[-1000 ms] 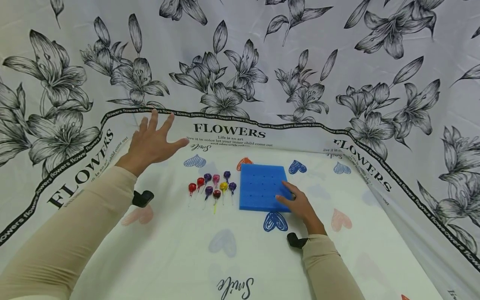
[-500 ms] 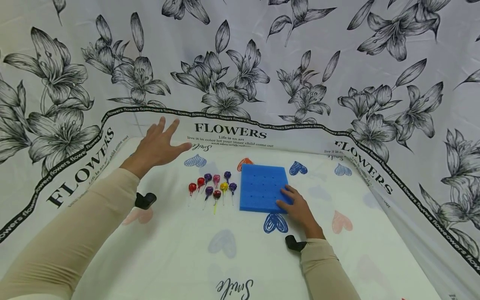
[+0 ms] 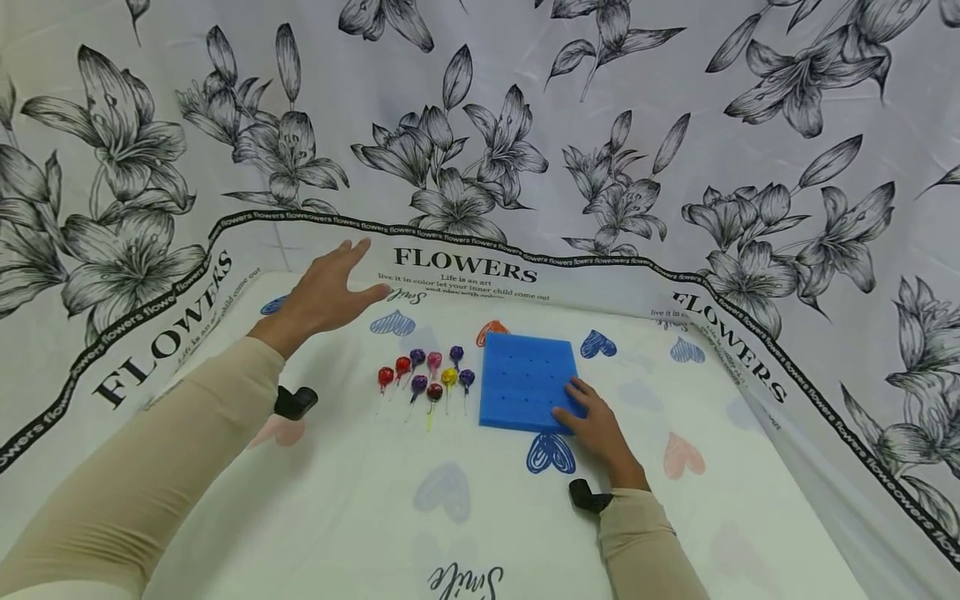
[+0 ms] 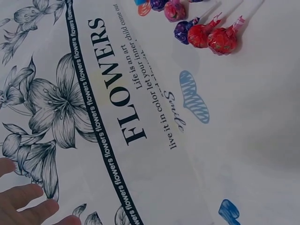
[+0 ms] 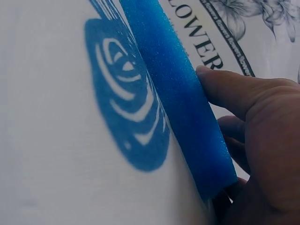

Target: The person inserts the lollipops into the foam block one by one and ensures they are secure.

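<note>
The blue foam block (image 3: 523,379) lies flat on the white-covered counter (image 3: 337,500). The right hand (image 3: 597,422) grips the block at its right edge, toward the near corner, thumb at the upper face. The left hand (image 3: 321,292) is raised well to the left of the block, fingers extended, thumb spread. Wrapped lollipops (image 3: 435,392) lie just left of the block.

"FLOWERS" in capitals stands three times on the white curtain (image 3: 517,50): beyond the far edge of the cloth-covered desk (image 3: 352,517), along its left edge, and by its far right corner. Under the middle one run "Life is an art" and "live it in color let your inner child come out". The curtain's black band (image 3: 420,229) repeats "flowers". "Smile" marks the desk's far and near edges
</note>
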Demonstrator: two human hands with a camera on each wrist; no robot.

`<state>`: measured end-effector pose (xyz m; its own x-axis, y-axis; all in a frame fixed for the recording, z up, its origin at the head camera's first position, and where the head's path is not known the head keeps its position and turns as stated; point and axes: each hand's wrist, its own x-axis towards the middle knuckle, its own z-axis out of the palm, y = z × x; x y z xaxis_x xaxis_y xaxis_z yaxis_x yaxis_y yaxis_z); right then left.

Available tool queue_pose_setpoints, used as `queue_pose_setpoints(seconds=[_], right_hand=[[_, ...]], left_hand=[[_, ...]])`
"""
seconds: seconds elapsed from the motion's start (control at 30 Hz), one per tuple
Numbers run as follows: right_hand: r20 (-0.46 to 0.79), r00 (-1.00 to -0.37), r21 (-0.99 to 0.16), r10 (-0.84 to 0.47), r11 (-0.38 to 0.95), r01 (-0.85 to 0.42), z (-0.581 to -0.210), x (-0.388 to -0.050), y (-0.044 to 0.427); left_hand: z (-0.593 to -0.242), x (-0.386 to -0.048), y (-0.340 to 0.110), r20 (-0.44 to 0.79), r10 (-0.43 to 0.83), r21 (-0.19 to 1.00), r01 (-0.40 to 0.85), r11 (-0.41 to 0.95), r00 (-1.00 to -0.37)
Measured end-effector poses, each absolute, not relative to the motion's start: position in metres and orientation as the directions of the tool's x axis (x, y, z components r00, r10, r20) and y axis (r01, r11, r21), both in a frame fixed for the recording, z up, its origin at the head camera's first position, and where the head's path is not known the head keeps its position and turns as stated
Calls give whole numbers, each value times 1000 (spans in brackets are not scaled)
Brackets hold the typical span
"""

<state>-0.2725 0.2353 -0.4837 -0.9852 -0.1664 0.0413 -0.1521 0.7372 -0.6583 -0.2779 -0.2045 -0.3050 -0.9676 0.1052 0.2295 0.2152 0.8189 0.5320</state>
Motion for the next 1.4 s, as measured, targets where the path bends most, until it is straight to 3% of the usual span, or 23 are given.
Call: queue_pose_setpoints(seconds=[0.57, 1.4], right_hand=[[-4, -989, -695, -150, 712, -105, -484, -272, 239], [32, -986, -689, -163, 711, -140, -484, -271, 234]], left_hand=[[-317, -280, -205, 282, 94, 590, 250, 768, -955], [-401, -281, -193, 176, 6, 777, 142, 613, -984]])
